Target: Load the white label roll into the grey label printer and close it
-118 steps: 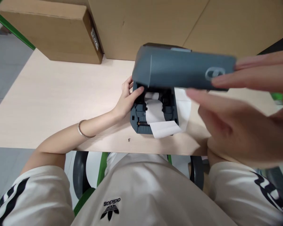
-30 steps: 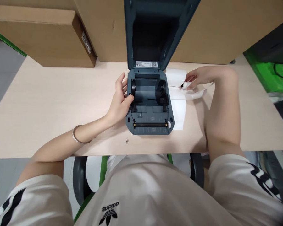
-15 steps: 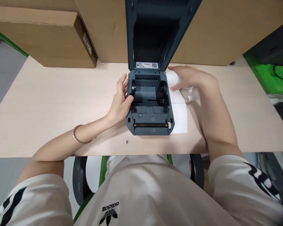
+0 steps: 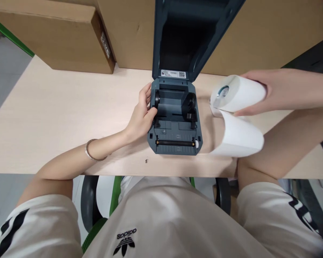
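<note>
Mid-loading, it appears, your right hand [image 4: 281, 89] clasps the paper roll [image 4: 249, 94], your left hand [image 4: 140, 116] the open printer [image 4: 168, 125], with level alignment to the holders [image 4: 191, 102] likely needed next.

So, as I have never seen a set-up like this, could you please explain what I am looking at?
There is no robot here: these are a person's own two bare hands. The view comes from a camera worn on the head, looking forward and down, which is why the shirt shows at the bottom. On the pale table stands a dark blue-grey device, perhaps a label printer, with its lid raised. The left hand grips the device's left side, thumb over the edge. The right hand holds a white roll, with loose paper curling out below it. At the far left of the table is a cardboard box.
</note>
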Action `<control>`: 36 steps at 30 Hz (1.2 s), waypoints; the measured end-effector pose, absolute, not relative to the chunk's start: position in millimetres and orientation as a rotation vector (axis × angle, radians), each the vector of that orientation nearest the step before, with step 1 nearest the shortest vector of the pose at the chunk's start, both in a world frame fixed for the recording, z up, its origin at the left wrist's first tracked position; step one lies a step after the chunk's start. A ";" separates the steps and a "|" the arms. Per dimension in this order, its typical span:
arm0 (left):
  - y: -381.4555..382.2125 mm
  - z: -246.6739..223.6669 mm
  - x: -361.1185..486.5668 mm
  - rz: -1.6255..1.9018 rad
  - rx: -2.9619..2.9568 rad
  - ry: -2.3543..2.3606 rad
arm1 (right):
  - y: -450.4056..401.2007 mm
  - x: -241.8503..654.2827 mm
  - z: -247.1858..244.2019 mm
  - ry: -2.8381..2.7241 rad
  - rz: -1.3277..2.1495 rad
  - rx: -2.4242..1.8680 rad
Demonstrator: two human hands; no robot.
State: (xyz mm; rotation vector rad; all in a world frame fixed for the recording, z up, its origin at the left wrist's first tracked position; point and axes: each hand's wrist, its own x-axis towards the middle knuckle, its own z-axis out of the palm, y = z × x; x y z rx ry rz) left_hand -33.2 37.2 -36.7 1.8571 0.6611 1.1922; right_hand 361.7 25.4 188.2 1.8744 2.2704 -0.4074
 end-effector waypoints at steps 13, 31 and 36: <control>27.5 -22.5 -26.0 1.206 1.769 0.791 | 12.9 260.0 159.1 2.916 -0.644 1.697; 25.0 -16.5 -24.9 1.205 1.710 0.786 | 26.8 233.4 123.8 2.853 -0.317 1.569; 24.3 -18.4 -24.2 1.220 1.711 0.808 | 33.2 221.6 103.3 2.758 -0.201 1.538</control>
